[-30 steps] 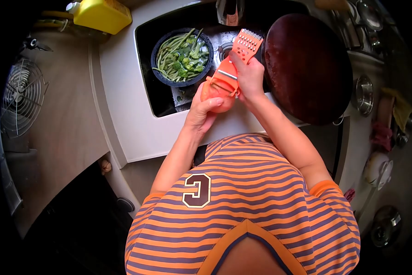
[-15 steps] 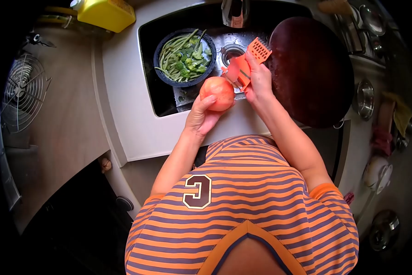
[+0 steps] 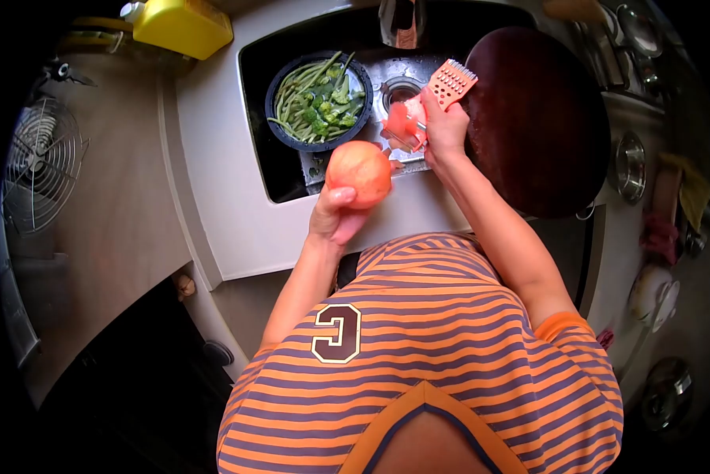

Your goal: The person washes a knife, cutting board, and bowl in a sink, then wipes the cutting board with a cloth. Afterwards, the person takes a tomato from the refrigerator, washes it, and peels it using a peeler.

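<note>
In my left hand (image 3: 341, 212) is a large, round orange-red fruit (image 3: 358, 174), its thumb on the near side and fingers beneath. The skin looks smooth, with paler patches. My right hand (image 3: 447, 126) is closed around an orange peeler-grater (image 3: 453, 82), whose grating end with rows of holes and metal teeth points away from me. A thin red piece (image 3: 402, 120) shows at the tool's blade end, on the side facing the fruit. A small gap separates the blade end from the fruit. Both hands are over the front edge of the sink.
A dark round bowl (image 3: 274, 133) of green beans and broccoli in water stands in the sink (image 3: 248, 87), left of the drain (image 3: 402, 82). The faucet (image 3: 402, 22) is behind. A large dark round board (image 3: 537, 126) covers the right side. A yellow jug (image 3: 183, 28) stands back left.
My left hand has drawn the fruit left and toward me, away from the tool. The peeler-grater has tilted in my right hand, its holed face turning more toward the camera.
</note>
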Demonstrator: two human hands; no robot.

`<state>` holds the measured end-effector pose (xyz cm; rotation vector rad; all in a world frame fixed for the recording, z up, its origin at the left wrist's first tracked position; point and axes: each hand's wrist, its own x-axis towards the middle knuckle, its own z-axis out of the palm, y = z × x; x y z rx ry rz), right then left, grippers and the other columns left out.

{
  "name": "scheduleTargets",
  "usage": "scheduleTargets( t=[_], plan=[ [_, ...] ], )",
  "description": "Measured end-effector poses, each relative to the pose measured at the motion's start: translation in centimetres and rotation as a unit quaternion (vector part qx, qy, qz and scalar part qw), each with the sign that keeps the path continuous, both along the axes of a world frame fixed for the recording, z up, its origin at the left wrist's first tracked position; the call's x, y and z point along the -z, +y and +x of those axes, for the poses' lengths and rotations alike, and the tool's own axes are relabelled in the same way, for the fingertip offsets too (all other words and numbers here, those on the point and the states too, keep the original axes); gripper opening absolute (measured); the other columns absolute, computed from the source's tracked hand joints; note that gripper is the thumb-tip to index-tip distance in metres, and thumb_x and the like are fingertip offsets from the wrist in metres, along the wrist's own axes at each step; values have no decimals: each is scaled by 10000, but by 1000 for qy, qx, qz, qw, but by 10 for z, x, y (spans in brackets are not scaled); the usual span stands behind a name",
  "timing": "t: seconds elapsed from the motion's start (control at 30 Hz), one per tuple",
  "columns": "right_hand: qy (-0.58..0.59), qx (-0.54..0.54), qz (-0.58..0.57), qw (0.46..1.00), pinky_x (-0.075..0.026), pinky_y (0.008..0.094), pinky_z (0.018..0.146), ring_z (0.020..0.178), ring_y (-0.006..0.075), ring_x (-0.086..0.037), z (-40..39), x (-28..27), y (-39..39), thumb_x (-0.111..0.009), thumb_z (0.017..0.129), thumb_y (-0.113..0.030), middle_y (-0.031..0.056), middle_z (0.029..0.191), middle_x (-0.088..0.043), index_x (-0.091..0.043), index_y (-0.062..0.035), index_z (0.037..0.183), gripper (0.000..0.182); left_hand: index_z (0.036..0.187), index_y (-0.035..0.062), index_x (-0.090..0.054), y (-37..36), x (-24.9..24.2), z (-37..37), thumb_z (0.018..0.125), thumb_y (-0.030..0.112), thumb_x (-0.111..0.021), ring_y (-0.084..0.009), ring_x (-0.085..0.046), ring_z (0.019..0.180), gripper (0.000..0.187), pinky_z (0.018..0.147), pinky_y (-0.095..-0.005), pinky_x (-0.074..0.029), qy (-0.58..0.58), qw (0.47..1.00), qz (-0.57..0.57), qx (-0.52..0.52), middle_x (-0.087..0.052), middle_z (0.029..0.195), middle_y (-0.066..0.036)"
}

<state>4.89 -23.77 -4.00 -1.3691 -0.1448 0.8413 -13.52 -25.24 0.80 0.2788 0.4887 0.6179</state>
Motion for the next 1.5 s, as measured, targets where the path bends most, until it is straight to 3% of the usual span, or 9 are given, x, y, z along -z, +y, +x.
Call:
scheduleTargets(
  t=[0.1, 0.3, 0.43, 0.7, 0.83, 1.1, 1.23, 1.43, 1.5],
  plan=[
    [258, -67, 80, 960, -557, 388, 674, 725, 219, -635, -19, -38, -6, -565, 869, -175, 115, 882, -605, -509, 4, 962, 209, 1252, 105, -413, 7, 25, -2, 582, 129, -743, -282, -472, 1148, 747, 973, -420, -389, -39, 997, -61, -4, -501, 1194, -99],
    [356, -55, 92, 928, -557, 426, 706, 777, 251, -636, -17, -27, -4, -555, 873, -190, 122, 888, -599, -495, -10, 972, 214, 1308, 93, -339, 9, 16, 14, 646, 126, -762, -231, -414, 1194, 787, 1028, -398, -322, 12, 999, -30, -9, -461, 1241, -73],
    [253, -57, 85, 962, -543, 341, 694, 766, 187, -620, -23, -28, -5, -571, 874, -192, 92, 895, -604, -524, -19, 972, 204, 1300, 86, -319, 13, 18, 11, 616, 74, -770, -223, -495, 1097, 820, 900, -385, -460, 125, 976, 165, 71, -470, 1197, -87],
    [-92, -92, 113, 985, -463, 241, 599, 656, 76, -546, -38, -31, -13, -655, 826, -173, 30, 800, -617, -579, -6, 886, 193, 1275, 97, -326, 9, 16, 14, 598, 119, -749, -225, -577, 957, 798, 661, -340, -565, 167, 976, 121, 65, -511, 1130, -88],
    [-23, -55, 57, 997, -455, 239, 588, 663, 70, -541, -28, -26, -4, -657, 814, -144, 19, 776, -620, -599, 8, 845, 166, 1272, 94, -336, 12, 20, 9, 580, 134, -728, -248, -599, 903, 797, 581, -293, -555, 136, 982, 96, 87, -531, 1093, -108],
    [-217, -102, 23, 971, -486, 258, 599, 662, 101, -574, 8, 1, -1, -646, 813, -127, 56, 825, -616, -544, 6, 927, 203, 1278, 74, -358, 11, 25, -11, 531, 160, -727, -268, -501, 1077, 837, 915, -380, -439, 40, 991, 89, 86, -490, 1178, -136],
    [132, -38, 54, 989, -486, 253, 583, 641, 98, -579, 17, -22, 1, -639, 830, -147, 58, 799, -622, -561, 22, 872, 191, 1282, 36, -356, 10, 25, -6, 553, 104, -727, -261, -509, 1086, 820, 938, -404, -427, 17, 996, 34, 75, -507, 1168, -143],
    [-358, -116, 49, 925, -484, 238, 543, 597, 106, -612, 12, -22, -11, -631, 826, -150, 57, 693, -621, -579, -6, 863, 157, 1240, 38, -409, 12, 18, 0, 559, 166, -748, -272, -520, 1059, 771, 888, -418, -462, 16, 995, 31, 98, -501, 1163, -125],
    [-324, -189, 18, 927, -457, 237, 485, 496, 107, -601, 9, -36, -16, -640, 810, -155, 42, 637, -618, -605, -28, 865, 143, 1228, 42, -418, 15, 21, -1, 548, 165, -756, -269, -530, 1042, 770, 882, -412, -465, 30, 991, 65, 112, -505, 1155, -123]
  ],
)
